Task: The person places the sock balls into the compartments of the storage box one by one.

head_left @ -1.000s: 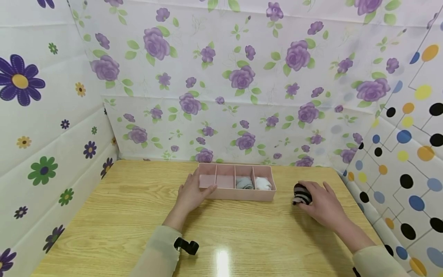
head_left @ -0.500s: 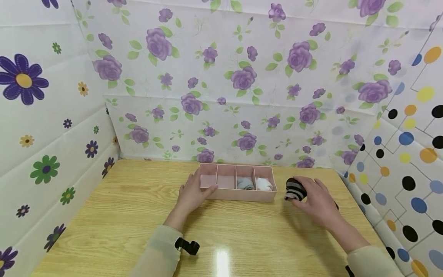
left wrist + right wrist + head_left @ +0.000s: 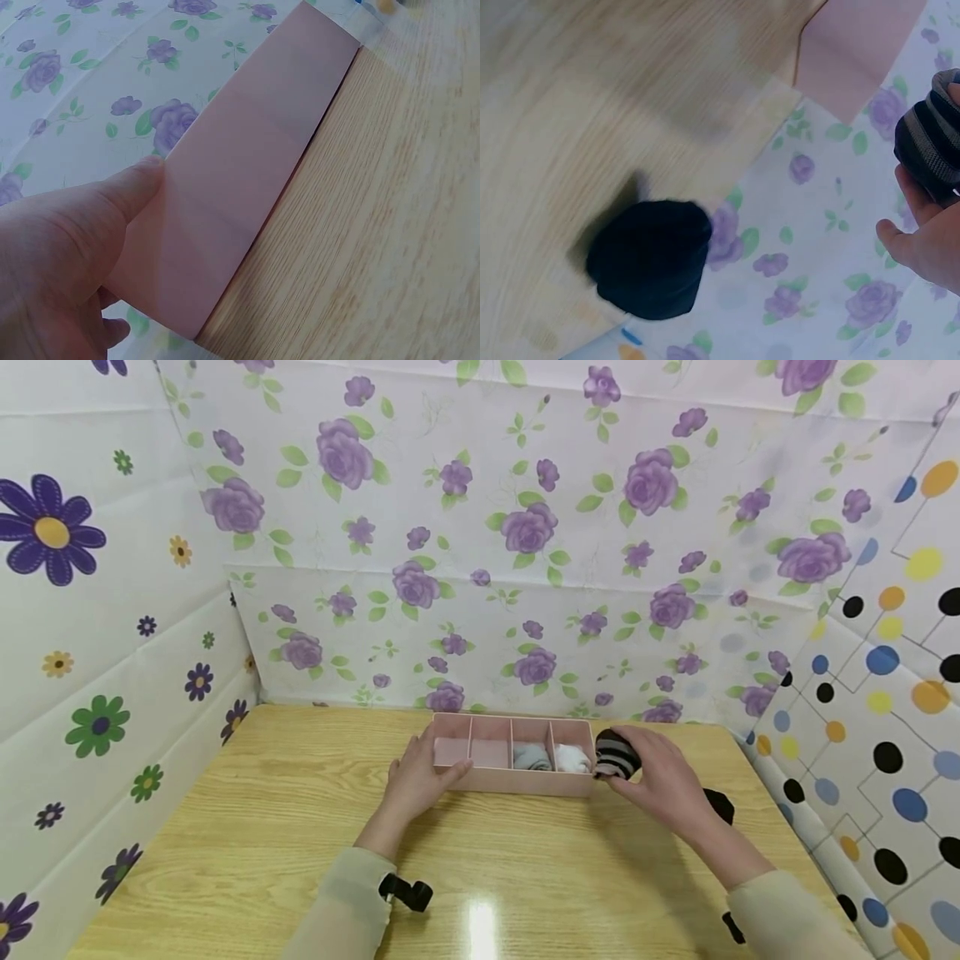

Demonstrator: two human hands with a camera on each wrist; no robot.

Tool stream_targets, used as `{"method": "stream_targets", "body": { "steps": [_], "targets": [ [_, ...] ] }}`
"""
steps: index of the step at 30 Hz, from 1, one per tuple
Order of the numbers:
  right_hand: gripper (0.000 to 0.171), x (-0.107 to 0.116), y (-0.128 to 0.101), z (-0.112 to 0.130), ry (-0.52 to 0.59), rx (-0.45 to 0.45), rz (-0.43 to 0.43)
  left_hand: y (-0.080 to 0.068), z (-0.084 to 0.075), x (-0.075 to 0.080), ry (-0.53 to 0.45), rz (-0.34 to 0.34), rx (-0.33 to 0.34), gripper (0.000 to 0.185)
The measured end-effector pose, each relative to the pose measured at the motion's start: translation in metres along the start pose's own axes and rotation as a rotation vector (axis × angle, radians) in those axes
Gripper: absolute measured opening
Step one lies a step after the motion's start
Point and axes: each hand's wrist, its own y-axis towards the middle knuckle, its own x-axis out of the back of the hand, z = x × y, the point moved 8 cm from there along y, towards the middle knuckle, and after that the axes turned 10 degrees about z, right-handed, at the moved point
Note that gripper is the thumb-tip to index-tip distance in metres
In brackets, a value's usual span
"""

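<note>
A pink divided storage box [image 3: 523,782] stands at the back of the table, its compartments in a row. My left hand [image 3: 417,781] grips its left end, thumb over the front rim; the left wrist view shows the thumb [image 3: 139,184] at the edge. My right hand [image 3: 663,777] holds a rolled black-and-grey striped sock [image 3: 617,755] beside the box's right end, at about rim height. Inside the box, a grey rolled sock [image 3: 531,757] fills the third compartment and a white one [image 3: 572,759] the rightmost. The two left compartments hold nothing visible.
A black rolled bundle [image 3: 652,259], probably a sock, lies on the wooden table [image 3: 525,868] at the right, partly behind my right wrist in the head view. Flowered sheeting [image 3: 480,527] closes off the back, and patterned sheets stand left and right.
My right hand has carried the striped sock leftward to the box's right end, and the black bundle behind it has come into view. The left hand keeps its place on the box.
</note>
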Motion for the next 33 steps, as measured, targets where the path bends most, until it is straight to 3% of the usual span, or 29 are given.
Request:
{"method": "stream_targets", "body": {
  "steps": [33],
  "targets": [
    [0.075, -0.041, 0.070, 0.059, 0.137, 0.093, 0.074, -0.002, 0.000, 0.001, 0.001, 0.006, 0.009, 0.111]
  ]
}}
